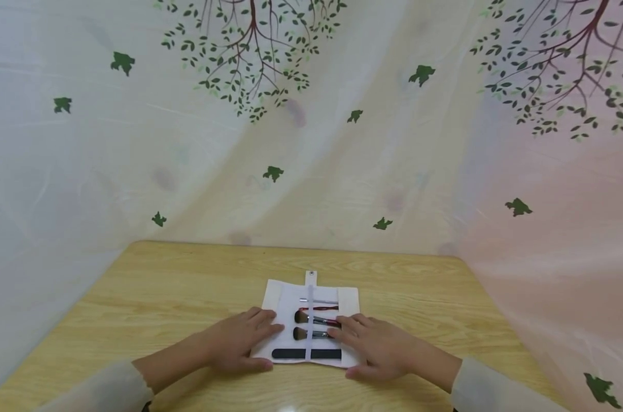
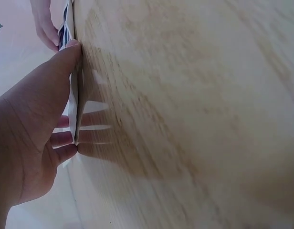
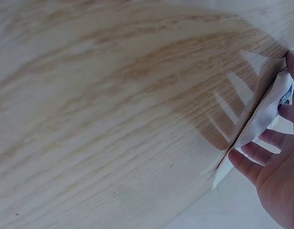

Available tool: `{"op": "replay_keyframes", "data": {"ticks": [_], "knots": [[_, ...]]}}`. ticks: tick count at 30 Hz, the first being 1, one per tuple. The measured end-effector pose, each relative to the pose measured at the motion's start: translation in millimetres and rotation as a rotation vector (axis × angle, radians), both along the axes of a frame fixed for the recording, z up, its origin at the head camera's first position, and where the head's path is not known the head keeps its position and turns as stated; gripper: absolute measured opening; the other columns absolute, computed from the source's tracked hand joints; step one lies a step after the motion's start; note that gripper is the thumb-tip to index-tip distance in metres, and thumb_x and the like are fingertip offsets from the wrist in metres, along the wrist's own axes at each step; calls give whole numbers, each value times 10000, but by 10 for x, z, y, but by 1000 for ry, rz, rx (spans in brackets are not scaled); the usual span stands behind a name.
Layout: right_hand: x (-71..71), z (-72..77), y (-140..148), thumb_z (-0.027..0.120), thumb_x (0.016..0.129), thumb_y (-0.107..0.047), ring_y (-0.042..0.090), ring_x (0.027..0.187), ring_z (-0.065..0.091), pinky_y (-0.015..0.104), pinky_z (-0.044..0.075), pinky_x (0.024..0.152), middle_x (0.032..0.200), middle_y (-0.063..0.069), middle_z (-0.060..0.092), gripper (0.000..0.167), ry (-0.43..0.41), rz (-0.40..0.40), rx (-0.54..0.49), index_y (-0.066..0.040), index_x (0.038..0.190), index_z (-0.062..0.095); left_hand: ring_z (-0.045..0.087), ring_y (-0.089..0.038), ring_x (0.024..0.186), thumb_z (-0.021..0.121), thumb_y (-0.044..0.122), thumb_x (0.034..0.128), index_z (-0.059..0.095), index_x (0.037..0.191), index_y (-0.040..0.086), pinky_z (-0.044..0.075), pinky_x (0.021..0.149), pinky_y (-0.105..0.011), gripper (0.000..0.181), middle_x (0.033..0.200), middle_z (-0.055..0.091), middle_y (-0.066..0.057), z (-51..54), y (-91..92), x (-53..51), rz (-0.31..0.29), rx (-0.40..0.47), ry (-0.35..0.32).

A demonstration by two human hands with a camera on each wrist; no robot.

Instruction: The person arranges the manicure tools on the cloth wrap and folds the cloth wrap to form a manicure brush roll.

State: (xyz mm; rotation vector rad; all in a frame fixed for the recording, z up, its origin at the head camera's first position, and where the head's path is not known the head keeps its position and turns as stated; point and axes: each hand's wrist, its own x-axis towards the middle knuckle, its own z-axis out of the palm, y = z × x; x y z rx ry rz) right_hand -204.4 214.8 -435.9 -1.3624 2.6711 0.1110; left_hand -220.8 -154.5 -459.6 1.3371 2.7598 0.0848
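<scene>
A white cosmetic brush roll [image 1: 285,297] lies unfolded on the table. A narrow band [image 1: 309,290] crosses its tools: two makeup brushes [image 1: 300,333] with brown bristles, a thin red-handled tool [image 1: 332,308], a slim silvery one [image 1: 320,301] and a flat black strip [image 1: 290,353]. My left hand [image 1: 239,340] rests on the roll's left edge, fingers extended, thumb by the near corner. On the right edge lies my right hand [image 1: 380,346], its fingertips over the brush handle ends. Both wrist views show fingers along the roll's thin edge [image 2: 74,100]; neither hand appears curled round it.
A light wood-grain table [image 1: 162,286] extends around the roll. Behind and on both sides hangs a pale curtain [image 1: 213,189] printed with branches and green leaves. A snap tab [image 1: 311,277] sticks out from the roll's far edge.
</scene>
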Motion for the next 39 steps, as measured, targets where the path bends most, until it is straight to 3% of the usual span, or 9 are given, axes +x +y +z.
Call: {"op": "replay_keyframes", "data": {"ticks": [6, 9, 15, 21, 25, 29, 32, 36, 39], "knots": [[10, -14, 4, 350, 1040, -654, 307, 1381, 447, 506, 453, 1064, 1603, 114, 377, 733, 19, 28, -10, -229, 1630, 259, 376, -296, 1446, 327, 800, 951, 398, 1574, 270, 404, 1112, -520, 821, 1597, 379, -82, 6, 2, 14, 20, -14, -32], [-3, -28, 2, 364, 1074, -557, 303, 1387, 446, 496, 442, 1078, 1605, 111, 377, 655, 17, 31, -6, -223, 1628, 264, 388, -301, 1439, 336, 773, 971, 421, 1562, 262, 405, 1111, -520, 786, 1593, 391, -85, 29, 3, 15, 15, -13, -35], [-42, -50, 13, 531, 1022, -279, 277, 1382, 466, 463, 436, 1092, 1584, 83, 412, 625, 44, 28, 1, -193, 1604, 321, 517, -270, 1345, 312, 500, 1108, 568, 1447, 182, 438, 1093, -459, 530, 1466, 558, -82, 82, 6, -16, -92, 9, 75], [-58, -75, 29, 411, 1113, -356, 239, 1347, 524, 450, 469, 1062, 1527, 33, 497, 467, 21, -14, -110, -187, 1548, 433, 588, -247, 1249, 455, 487, 1078, 648, 1301, 162, 483, 1042, -443, 439, 1351, 638, -83, 112, -17, -60, -190, 52, 134], [-71, -65, 36, 311, 1126, -414, 237, 1344, 542, 454, 466, 1067, 1504, 32, 532, 491, -24, -56, -174, -179, 1523, 479, 606, -234, 1216, 500, 427, 1074, 686, 1233, 151, 498, 1019, -427, 368, 1304, 664, -77, 88, -40, -94, -199, 110, 126], [-95, -44, 56, 350, 1129, -358, 221, 1280, 594, 445, 484, 1045, 1421, 25, 603, 443, -62, -104, -257, -134, 1456, 550, 634, -158, 1143, 457, 373, 1102, 721, 1206, 134, 517, 985, -402, 371, 1215, 701, -1, 71, -32, -145, -106, 199, -11], [-128, -35, 72, 392, 1127, -298, 193, 1201, 633, 434, 506, 1008, 1307, 7, 663, 381, -81, -112, -336, -102, 1360, 620, 630, -64, 961, 444, 385, 1106, 727, 1185, 140, 542, 879, -346, 383, 1061, 703, 88, 89, -7, -188, -22, 286, -154], [-187, -16, 87, 437, 1117, -276, 102, 1027, 645, 372, 539, 899, 1093, -58, 692, 310, -145, -126, -425, -116, 1213, 685, 505, -4, 682, 473, 360, 1101, 709, 1157, 158, 488, 676, -245, 316, 825, 622, 138, 115, 31, -242, 41, 397, -301], [-240, -5, 93, 485, 1102, -238, 30, 837, 568, 283, 510, 761, 893, -121, 614, 222, -199, -135, -486, -152, 1061, 685, 432, 0, 601, 534, 317, 1083, 702, 1148, 156, 435, 593, -216, 242, 756, 574, 128, 107, 50, -284, 95, 485, -354]]}}
